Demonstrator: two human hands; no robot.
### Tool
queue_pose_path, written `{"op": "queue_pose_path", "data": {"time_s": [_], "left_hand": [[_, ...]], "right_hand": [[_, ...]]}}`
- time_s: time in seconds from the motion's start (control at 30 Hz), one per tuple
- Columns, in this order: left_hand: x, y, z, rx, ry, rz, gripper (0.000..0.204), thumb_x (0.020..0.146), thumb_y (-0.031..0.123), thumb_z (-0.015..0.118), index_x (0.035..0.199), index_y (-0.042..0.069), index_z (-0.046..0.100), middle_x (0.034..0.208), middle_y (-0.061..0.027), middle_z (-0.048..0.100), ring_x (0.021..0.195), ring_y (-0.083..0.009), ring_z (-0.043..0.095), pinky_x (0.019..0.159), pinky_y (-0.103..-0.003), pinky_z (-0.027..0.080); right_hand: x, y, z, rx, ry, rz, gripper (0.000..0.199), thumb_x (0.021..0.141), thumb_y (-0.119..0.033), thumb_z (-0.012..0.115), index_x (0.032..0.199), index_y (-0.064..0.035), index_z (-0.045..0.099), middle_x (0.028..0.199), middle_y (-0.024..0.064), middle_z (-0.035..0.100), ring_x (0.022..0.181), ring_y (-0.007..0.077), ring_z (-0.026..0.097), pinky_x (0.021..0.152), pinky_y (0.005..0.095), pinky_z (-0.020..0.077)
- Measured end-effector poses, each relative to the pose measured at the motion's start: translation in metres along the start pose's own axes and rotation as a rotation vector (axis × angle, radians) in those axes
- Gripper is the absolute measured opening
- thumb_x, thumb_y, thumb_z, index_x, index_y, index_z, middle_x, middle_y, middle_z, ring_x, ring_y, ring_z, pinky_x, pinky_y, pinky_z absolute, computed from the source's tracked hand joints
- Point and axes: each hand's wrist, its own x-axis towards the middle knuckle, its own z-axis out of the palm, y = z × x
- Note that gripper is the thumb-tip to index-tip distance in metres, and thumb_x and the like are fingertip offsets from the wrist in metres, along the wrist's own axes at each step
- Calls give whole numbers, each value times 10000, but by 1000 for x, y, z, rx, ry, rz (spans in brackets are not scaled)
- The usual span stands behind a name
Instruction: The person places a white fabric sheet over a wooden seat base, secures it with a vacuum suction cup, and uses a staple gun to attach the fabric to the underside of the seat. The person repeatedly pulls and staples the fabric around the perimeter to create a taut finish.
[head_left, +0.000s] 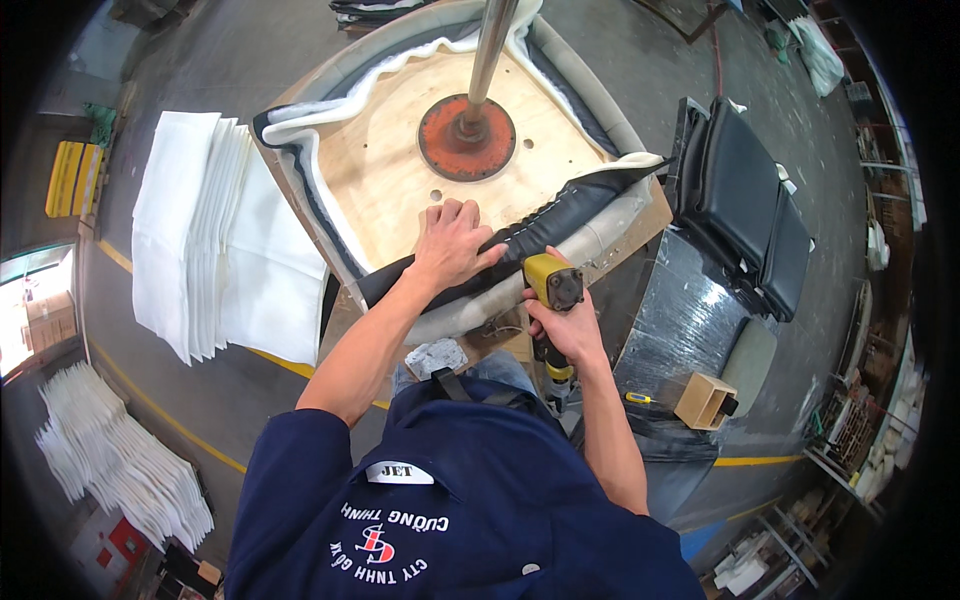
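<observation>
On the workbench: an upturned plywood seat base (390, 170) is lying flat, ringed by white foam padding (300, 190) and pinned from above by a metal pole (490, 50) standing on a rusty red disc (467, 140).
Black cover: a strip of black upholstery (560, 205) is being folded over the near edge of the plywood, running from lower left to upper right.
Left hand: the left hand (452, 243) is pressing palm-down, fingers spread and flat, pinning the black cover against the wood; it is gripping nothing.
Right hand: the right hand (565, 325) is wrapping its fingers fully around the handle of a yellow pneumatic staple gun (553, 282), whose head is sitting just beside the left fingertips at the cover's edge.
To the left: stacked white fabric sheets (215, 240) are resting well apart from the hands.
To the right: finished black cushions (745, 205) are lying on a side table, with a small wooden box (703, 400) nearer the person.
</observation>
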Motion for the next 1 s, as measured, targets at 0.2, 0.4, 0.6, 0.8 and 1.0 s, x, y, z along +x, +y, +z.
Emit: {"op": "queue_pose_path", "data": {"time_s": [0.2,0.4,0.6,0.8,1.0], "left_hand": [[-4,5,10,-17,69,-46,334,873,443,729,722,152,667,979,-47,575,1005,-282,526,832,-469,365],[-8,8,8,-45,98,-99,312,854,411,745,707,149,663,979,-51,575,1004,-281,526,836,-469,368],[-3,12,11,-55,134,-90,261,848,354,740,718,136,678,968,-62,569,1024,-298,527,854,-488,371],[7,17,14,-12,72,-112,281,888,377,712,780,117,709,985,-78,585,1025,-313,526,879,-492,371],[4,-12,-9,-275,-199,-15,208,938,333,666,996,133,665,1015,-77,604,1016,-325,532,892,-490,385]], "right_hand": [[8,-14,7,18,-58,43,833,855,83,656,1597,-162,367,1035,105,684,605,125,618,552,288,538],[17,-29,24,-49,-67,124,820,850,69,652,1589,-145,367,1049,120,680,594,132,621,543,295,537],[23,-35,32,-202,-31,91,759,828,30,629,1542,-117,416,1004,104,664,550,157,623,532,318,537],[-4,4,18,-93,12,-33,782,839,11,662,1556,-202,433,939,89,694,587,176,668,583,335,567],[-31,49,12,23,74,-146,812,838,43,665,1568,-238,446,875,77,678,592,141,642,578,316,561]]}}
